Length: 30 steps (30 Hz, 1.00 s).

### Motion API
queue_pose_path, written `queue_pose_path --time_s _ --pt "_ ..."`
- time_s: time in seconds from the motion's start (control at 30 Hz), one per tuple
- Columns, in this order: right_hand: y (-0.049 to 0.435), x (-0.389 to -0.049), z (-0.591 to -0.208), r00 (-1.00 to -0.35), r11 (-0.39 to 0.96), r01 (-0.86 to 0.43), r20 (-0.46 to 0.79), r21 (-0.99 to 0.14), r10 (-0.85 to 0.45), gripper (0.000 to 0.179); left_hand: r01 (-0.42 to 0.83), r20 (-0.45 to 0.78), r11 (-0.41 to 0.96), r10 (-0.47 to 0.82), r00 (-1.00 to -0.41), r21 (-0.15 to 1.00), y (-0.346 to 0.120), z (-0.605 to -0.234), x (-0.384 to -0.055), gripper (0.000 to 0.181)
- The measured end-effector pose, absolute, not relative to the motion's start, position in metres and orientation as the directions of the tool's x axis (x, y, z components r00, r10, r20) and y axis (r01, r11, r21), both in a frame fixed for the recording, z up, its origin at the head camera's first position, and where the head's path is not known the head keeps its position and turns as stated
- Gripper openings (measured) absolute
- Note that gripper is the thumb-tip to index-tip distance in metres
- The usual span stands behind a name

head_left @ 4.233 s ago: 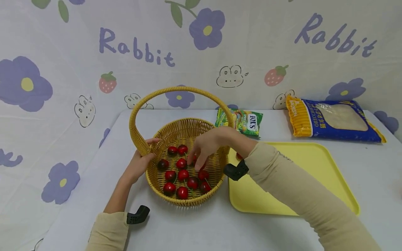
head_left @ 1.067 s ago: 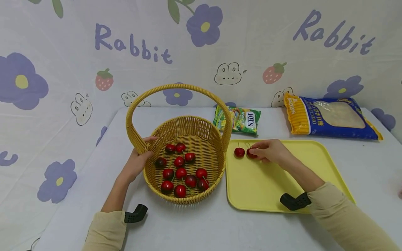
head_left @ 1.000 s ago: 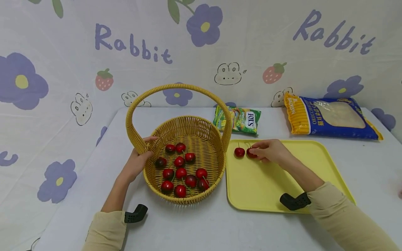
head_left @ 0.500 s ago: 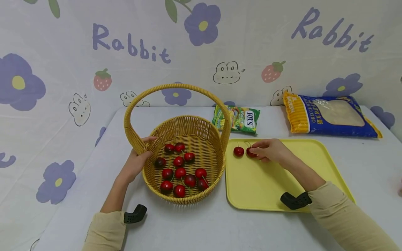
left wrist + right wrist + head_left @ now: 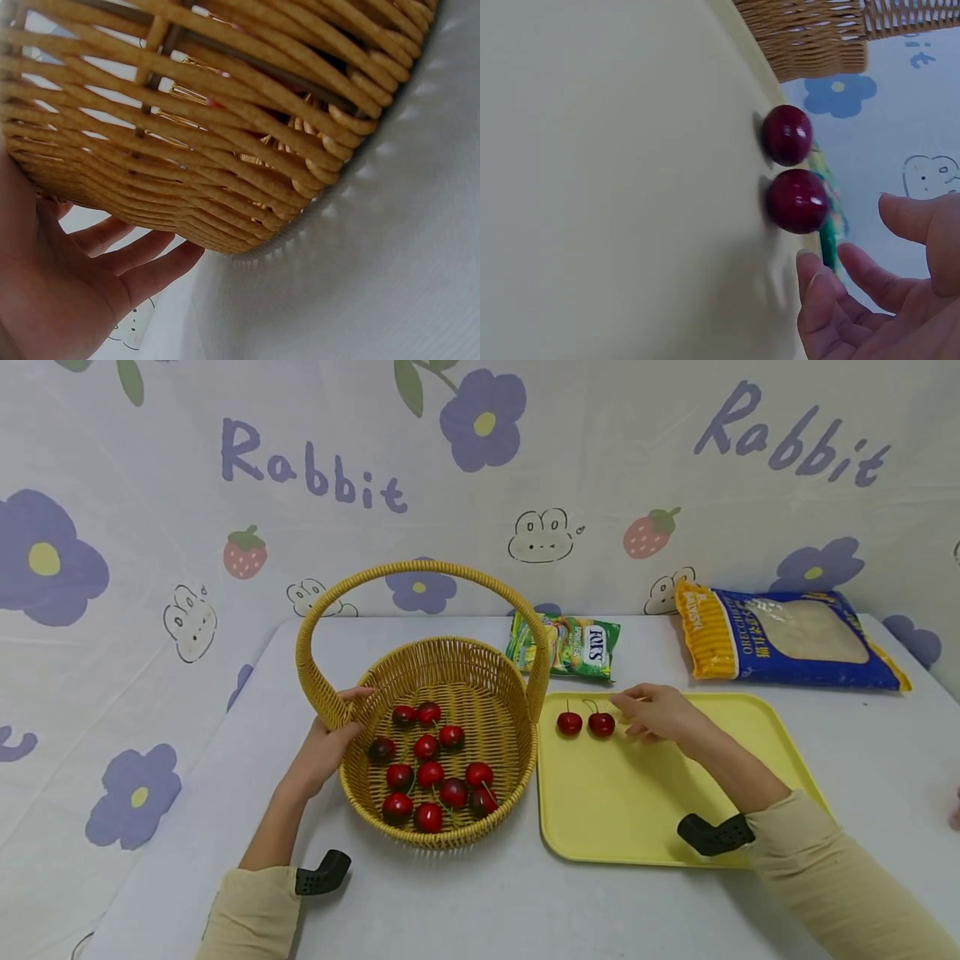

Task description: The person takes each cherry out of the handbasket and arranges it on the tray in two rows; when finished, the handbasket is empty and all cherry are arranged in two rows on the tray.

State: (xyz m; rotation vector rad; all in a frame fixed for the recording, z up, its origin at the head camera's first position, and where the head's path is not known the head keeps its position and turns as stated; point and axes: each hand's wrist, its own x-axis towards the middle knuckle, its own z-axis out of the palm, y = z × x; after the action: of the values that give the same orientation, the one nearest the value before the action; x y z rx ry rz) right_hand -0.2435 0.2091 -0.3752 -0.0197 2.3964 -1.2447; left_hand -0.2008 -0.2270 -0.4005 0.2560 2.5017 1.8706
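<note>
One white backdrop cloth [image 5: 480, 485] fills the rear, printed with purple flowers, strawberries, rabbit faces and "Rabbit". Below it, your white worktop [image 5: 465, 902] carries everything else. Biggest item: a round wicker basket [image 5: 442, 842], golden-brown, upright, tall arched handle, slightly left of centre. Just beside it on your right, a yellow tray [image 5: 600, 810], rectangular, rounded corners, shallow rim. Behind the tray, a blue-and-yellow pasta bag [image 5: 795, 639] with a clear window lies flat. Smaller green packet [image 5: 573, 647] lies behind the gap between basket and tray, partly hidden by the handle.

Your hands: left hand [image 5: 326, 752] holds the basket's left side at the handle base, thumb over the rim, other fingers loosely extended along the outer wall. Right hand [image 5: 663, 714] is over the tray, half open, fingers loosely bent, clear gap to the thumb, nothing held.

Smallest: cherries. Twelve basket cherries [image 5: 430, 774] sit on the woven floor, mostly left and front; round, glossy, bright red to nearly black, some with thin green stems. Two more on the tray near its far left corner: left tray cherry [image 5: 569, 724], dark red, straight stem; right tray cherry [image 5: 601, 725], same colour, curved stem, just beside your right fingertips.
</note>
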Motion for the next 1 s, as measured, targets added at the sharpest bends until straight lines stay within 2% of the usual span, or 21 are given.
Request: queue_pose_path --time_s 0.13,0.27,0.43,0.57,0.67,0.73,1.0 --pt "0.218 -0.247 -0.359 -0.877 0.549 0.131 -0.355 -0.826 -0.323 0.061 0.123 0.089 0.270 0.136 -0.987 0.955 -0.227 -0.401 -0.201 0.044" --pt "0.224 -0.250 -0.333 -0.785 0.501 0.043 -0.340 -0.864 -0.518 0.049 0.122 0.088 0.270 0.136 -0.987 0.955 -0.226 -0.401 -0.201 0.044" --pt "0.219 -0.250 -0.307 -0.587 0.435 -0.053 -0.324 -0.899 -0.742 0.037 0.126 0.092 0.276 0.133 -0.987 0.953 -0.227 -0.401 -0.201 0.045" --pt "0.204 -0.247 -0.297 -0.389 0.288 -0.151 -0.211 -0.946 -0.897 0.033 0.126 0.091 0.279 0.133 -0.987 0.952 -0.228 -0.401 -0.200 0.045" --pt "0.190 -0.245 -0.294 -0.266 0.163 -0.172 -0.114 -0.971 -0.957 0.032 0.123 0.090 0.275 0.132 -0.987 0.953 -0.228 -0.401 -0.200 0.045" --pt "0.180 -0.244 -0.294 -0.227 0.136 -0.173 -0.095 -0.975 -0.969 0.032 0.124 0.090 0.269 0.133 -0.987 0.955 -0.228 -0.401 -0.200 0.045" --pt "0.137 -0.238 -0.292 -0.175 0.151 -0.228 -0.113 -0.962 -0.978 0.039 0.127 0.094 0.265 0.135 -0.986 0.956 -0.227 -0.401 -0.201 0.045"
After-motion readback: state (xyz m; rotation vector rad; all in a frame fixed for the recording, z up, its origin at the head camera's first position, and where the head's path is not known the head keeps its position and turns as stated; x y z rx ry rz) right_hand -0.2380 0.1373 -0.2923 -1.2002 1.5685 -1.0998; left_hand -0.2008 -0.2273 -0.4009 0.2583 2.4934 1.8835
